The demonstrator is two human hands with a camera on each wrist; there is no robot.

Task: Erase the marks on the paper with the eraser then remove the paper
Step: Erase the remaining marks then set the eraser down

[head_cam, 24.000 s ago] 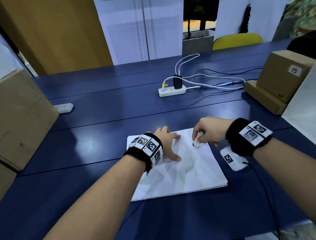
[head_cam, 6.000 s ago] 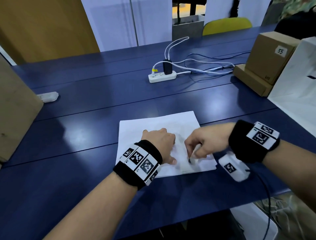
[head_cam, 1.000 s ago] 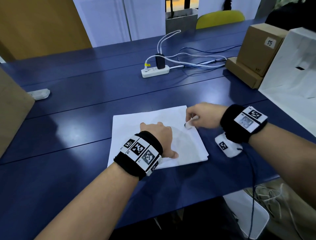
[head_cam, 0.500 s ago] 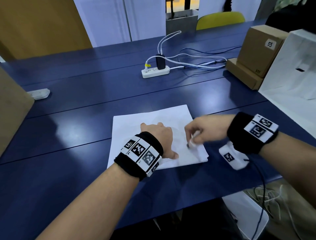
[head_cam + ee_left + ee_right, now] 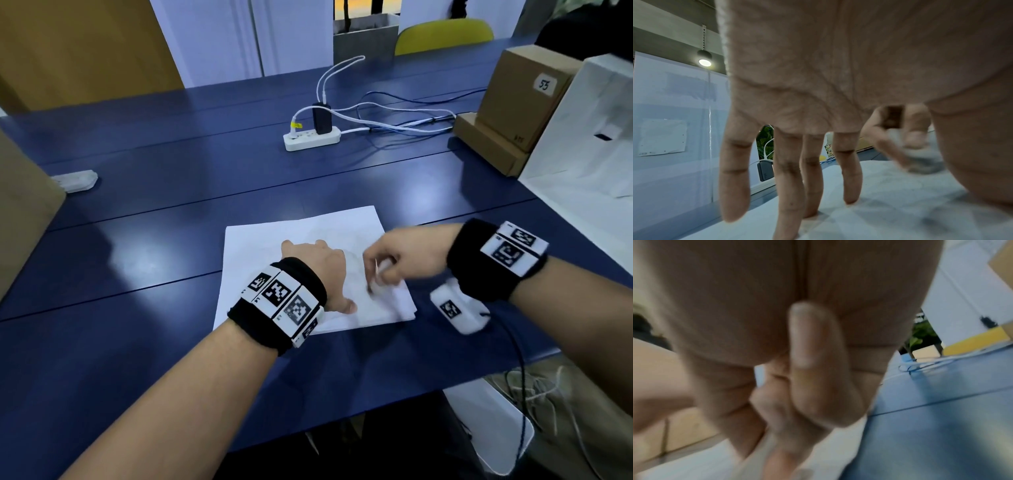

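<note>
At centre frame, the white sheet of paper (image 5: pixel 301 236) lies flat on the blue table (image 5: pixel 171 205). Left hand (image 5: pixel 318 270) presses it, fingers spread. Right hand (image 5: pixel 400 260) pinches the small white eraser (image 5: pixel 382 274), tip on the sheet's lower-right part. Risk: a hard stroke there creases or tears the edge; smearing possible.

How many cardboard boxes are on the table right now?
3: two stacked at the far right, the upper box on a flat box; one large box at the left edge. Others may lie outside view.
</note>
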